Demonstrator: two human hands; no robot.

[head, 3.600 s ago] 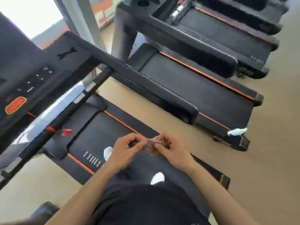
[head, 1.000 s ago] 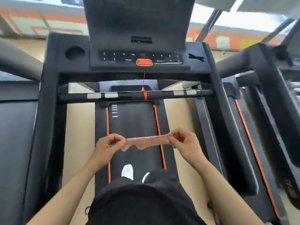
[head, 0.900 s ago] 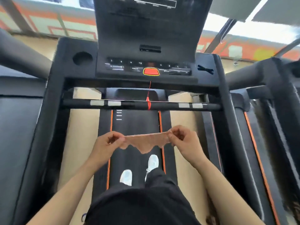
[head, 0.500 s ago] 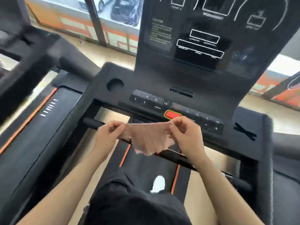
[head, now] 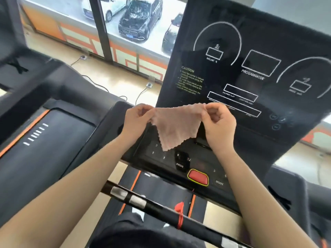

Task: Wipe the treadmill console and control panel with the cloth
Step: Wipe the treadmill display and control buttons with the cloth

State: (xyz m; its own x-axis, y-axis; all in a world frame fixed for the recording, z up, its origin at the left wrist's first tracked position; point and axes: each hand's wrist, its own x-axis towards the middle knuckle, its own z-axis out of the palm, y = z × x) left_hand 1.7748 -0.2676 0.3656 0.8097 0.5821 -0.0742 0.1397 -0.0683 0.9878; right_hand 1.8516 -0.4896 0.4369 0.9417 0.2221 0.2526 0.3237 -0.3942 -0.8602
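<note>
A thin pink cloth (head: 176, 127) hangs spread between my hands, its lower corner dangling over the button row. My left hand (head: 137, 120) pinches its left top corner and my right hand (head: 217, 122) pinches the right top corner. Behind the cloth rises the black treadmill console (head: 250, 68) with white display outlines and a caution text. Below it lies the control panel (head: 195, 165) with number keys, PROG and MODE labels and a red stop button (head: 198, 177). The cloth hangs just in front of the console's lower left edge; whether it touches is unclear.
A black handlebar (head: 152, 206) with silver sensors and a red safety cord (head: 180, 210) crosses below the panel. Another treadmill (head: 41, 140) stands to the left. Power cables (head: 100, 86) lie on the wooden floor by the window, with parked cars outside.
My hands have lifted the cloth up and forward, from above the belt to in front of the console base. The cloth has opened out into a hanging triangle. The view tilted upward.
</note>
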